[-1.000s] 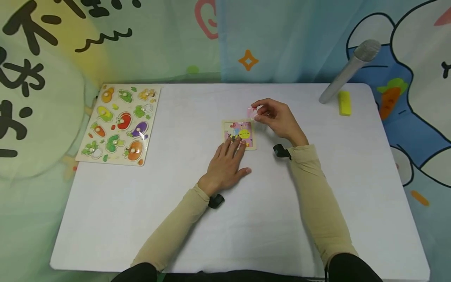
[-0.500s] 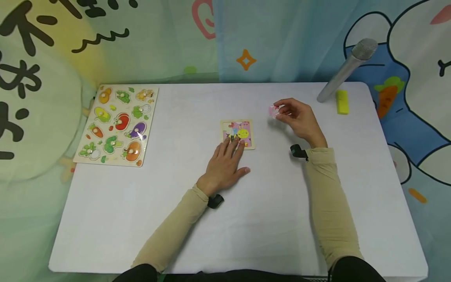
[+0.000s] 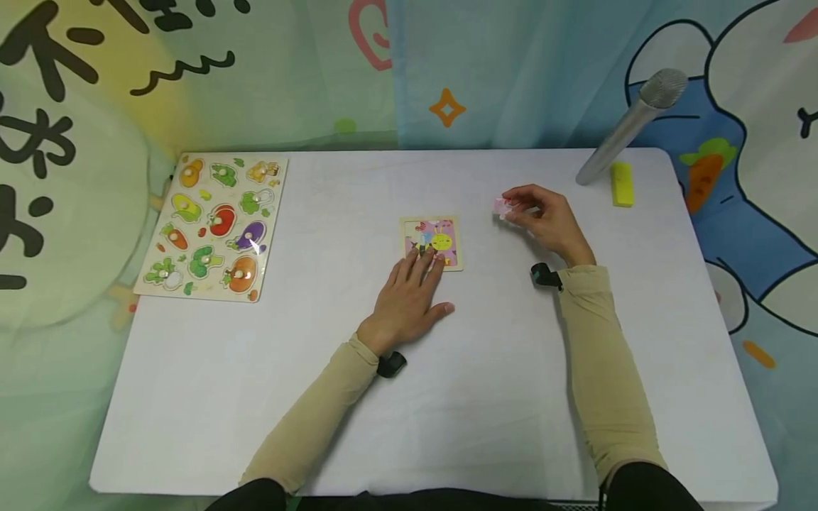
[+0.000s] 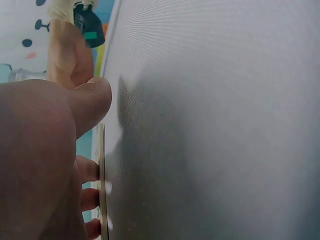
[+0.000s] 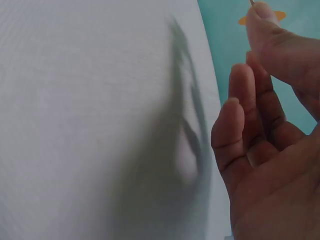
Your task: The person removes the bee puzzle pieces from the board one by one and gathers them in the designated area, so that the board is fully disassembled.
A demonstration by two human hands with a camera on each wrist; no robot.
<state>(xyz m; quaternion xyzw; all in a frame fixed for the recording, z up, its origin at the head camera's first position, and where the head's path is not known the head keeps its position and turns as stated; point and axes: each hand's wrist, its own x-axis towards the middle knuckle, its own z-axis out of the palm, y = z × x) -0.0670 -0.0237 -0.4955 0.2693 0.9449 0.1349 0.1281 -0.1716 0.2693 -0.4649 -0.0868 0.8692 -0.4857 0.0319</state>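
A small square picture puzzle [image 3: 447, 238] in a pale frame lies mid-table, with a yellow figure on purple. My left hand [image 3: 404, 301] rests its straight, spread fingers on the puzzle's near side, covering part of the picture. In the left wrist view, the fingertips press on the thin board's edge [image 4: 103, 200]. To the right of the puzzle, my right hand [image 3: 543, 220] pinches a small pink puzzle piece [image 3: 501, 206] between thumb and fingertips, above the table. In the right wrist view, thumb and index finger meet at the top, and only a sliver of the piece shows.
A vegetable peg puzzle board [image 3: 214, 227] lies at the table's back left. At the back right stand a grey microphone [image 3: 623, 135] and a yellow block [image 3: 622, 184]. A printed curtain [image 3: 511, 71] hangs behind the white table [image 3: 498, 397].
My right hand has carried the pink piece away from the puzzle to the right, then slightly down toward the table. My left hand has stayed on the puzzle.
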